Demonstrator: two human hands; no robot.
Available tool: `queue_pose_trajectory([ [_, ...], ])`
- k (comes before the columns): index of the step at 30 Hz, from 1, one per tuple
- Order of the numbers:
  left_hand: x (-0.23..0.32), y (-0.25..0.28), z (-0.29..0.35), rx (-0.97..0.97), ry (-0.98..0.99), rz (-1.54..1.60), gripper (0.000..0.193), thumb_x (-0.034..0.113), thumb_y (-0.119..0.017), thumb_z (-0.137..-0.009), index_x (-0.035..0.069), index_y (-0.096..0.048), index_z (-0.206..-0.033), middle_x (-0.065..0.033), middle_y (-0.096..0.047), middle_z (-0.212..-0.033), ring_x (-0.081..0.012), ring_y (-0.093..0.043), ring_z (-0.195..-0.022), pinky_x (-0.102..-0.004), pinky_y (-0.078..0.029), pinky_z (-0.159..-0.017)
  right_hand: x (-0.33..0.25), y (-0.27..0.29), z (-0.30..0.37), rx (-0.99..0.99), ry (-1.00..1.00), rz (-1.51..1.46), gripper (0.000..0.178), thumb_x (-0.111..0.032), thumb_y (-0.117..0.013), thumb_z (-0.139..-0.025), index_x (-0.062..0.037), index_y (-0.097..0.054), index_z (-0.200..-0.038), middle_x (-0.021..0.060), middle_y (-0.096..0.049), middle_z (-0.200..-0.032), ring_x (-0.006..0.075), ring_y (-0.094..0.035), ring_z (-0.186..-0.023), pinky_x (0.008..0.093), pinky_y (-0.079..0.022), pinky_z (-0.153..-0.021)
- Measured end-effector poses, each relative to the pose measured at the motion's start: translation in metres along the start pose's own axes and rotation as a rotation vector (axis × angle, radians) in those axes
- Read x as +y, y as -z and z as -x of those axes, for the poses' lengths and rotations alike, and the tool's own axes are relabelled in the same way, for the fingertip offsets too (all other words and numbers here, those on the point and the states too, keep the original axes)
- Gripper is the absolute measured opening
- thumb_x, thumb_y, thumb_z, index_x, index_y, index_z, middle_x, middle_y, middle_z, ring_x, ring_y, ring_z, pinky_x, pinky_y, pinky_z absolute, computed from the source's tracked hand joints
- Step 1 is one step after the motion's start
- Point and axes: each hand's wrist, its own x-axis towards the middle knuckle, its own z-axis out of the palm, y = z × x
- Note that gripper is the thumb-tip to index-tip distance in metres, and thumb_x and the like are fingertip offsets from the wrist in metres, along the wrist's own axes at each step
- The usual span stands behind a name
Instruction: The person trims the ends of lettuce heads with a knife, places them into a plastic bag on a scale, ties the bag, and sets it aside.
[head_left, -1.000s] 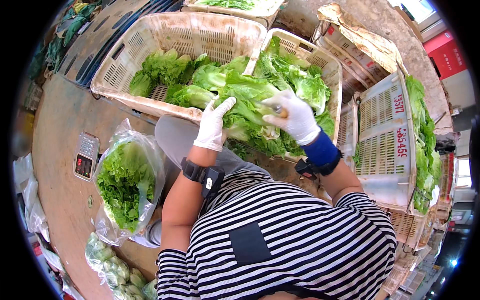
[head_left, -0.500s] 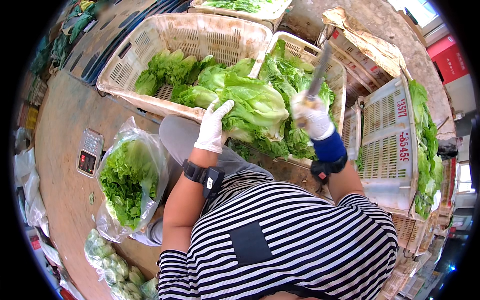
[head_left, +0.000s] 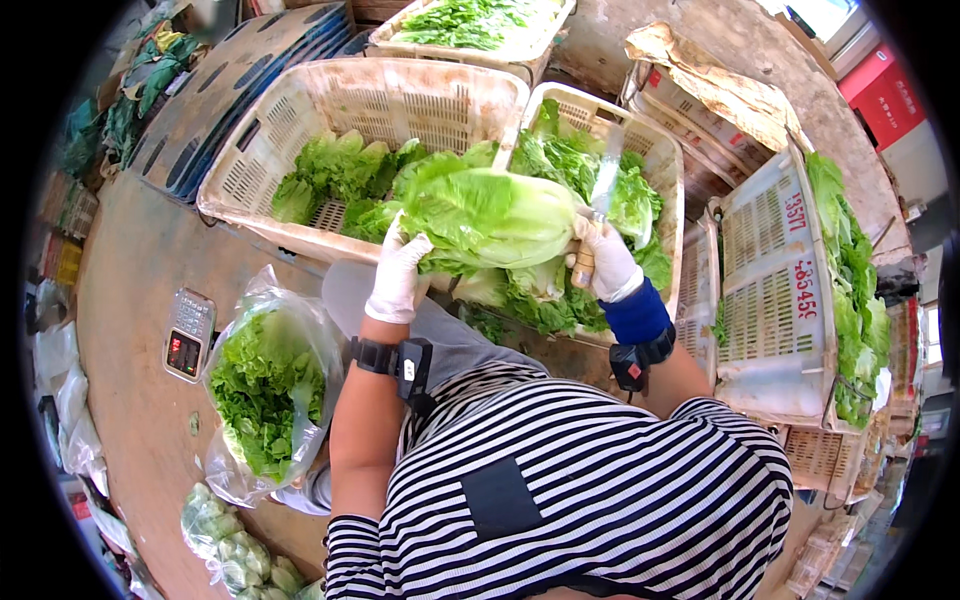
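Both hands wear white gloves. My left hand [head_left: 397, 275] grips the leafy end of a pale green head of lettuce [head_left: 495, 215], held level above the crates. My right hand [head_left: 612, 264] is closed round the wooden handle of a knife [head_left: 607, 178], its blade pointing up and away from me. The fingers of that hand are against the stem end of the lettuce. Beneath, a large off-white plastic crate [head_left: 400, 85] holds several lettuces at its bottom, and a smaller crate [head_left: 672, 165] beside it is full of lettuce and leaves.
A clear plastic bag [head_left: 325, 345] of lettuce stands by my left leg, with a scale's keypad display [head_left: 190, 335] left of it. Bagged vegetables [head_left: 240, 550] lie nearer. Stacked crates [head_left: 770, 300] rise at the right; another crate of greens [head_left: 470, 50] stands beyond.
My right hand has come left and down with the knife to the lettuce's stem end. The lettuce is now raised and more level in my left hand.
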Motion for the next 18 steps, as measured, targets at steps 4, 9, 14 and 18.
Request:
queue_pose_trajectory([
  [4,0.017,-0.022,0.007,0.038,-0.111,-0.146,0.066,0.008,-0.048,-0.086,0.016,-0.014,-0.143,-0.0114,-0.016,-0.145,-0.0238,-0.029,-0.127,-0.0408,-0.03,-0.102,-0.015,-0.024,0.016,0.201,0.365,0.195,0.041,-0.015,-0.06,-0.084,-0.0021,-0.045,-0.121,0.0008,-0.055,-0.078,0.0075,-0.05,-0.058,0.0188,-0.037,-0.042],
  [9,-0.002,-0.035,0.016,-0.216,0.119,0.074,0.089,0.052,-0.059,-0.078,0.014,-0.01,-0.142,-0.0143,-0.021,-0.143,-0.0314,-0.028,-0.128,-0.0467,-0.022,-0.106,0.003,-0.038,0.001,0.063,1.137,0.444,0.038,-0.001,-0.063,-0.079,0.0009,-0.052,-0.115,0.015,-0.054,-0.114,0.0205,-0.053,-0.103,0.0291,-0.042,-0.087],
  [14,-0.011,-0.048,0.022,-0.195,0.114,0.635,0.071,0.028,-0.066,-0.078,0.005,-0.028,-0.133,-0.0127,-0.04,-0.132,-0.0277,-0.04,-0.122,-0.0467,-0.031,-0.103,0.021,-0.053,0.017,-0.186,1.066,0.948,0.039,-0.002,-0.069,-0.071,-0.003,-0.059,-0.109,0.0166,-0.054,-0.119,0.0247,-0.056,-0.102,0.0315,-0.046,-0.083],
  [18,-0.008,-0.017,0.029,-0.167,0.026,0.57,0.059,0.018,-0.064,-0.077,0.003,-0.037,-0.127,-0.0117,-0.048,-0.123,-0.0263,-0.048,-0.114,-0.0435,-0.039,-0.098,0.032,-0.052,0.027,-0.196,0.799,0.642,0.037,-0.01,-0.069,-0.075,-0.004,-0.059,-0.11,0.0152,-0.052,-0.122,0.0212,-0.056,-0.101,0.0277,-0.046,-0.078],
])
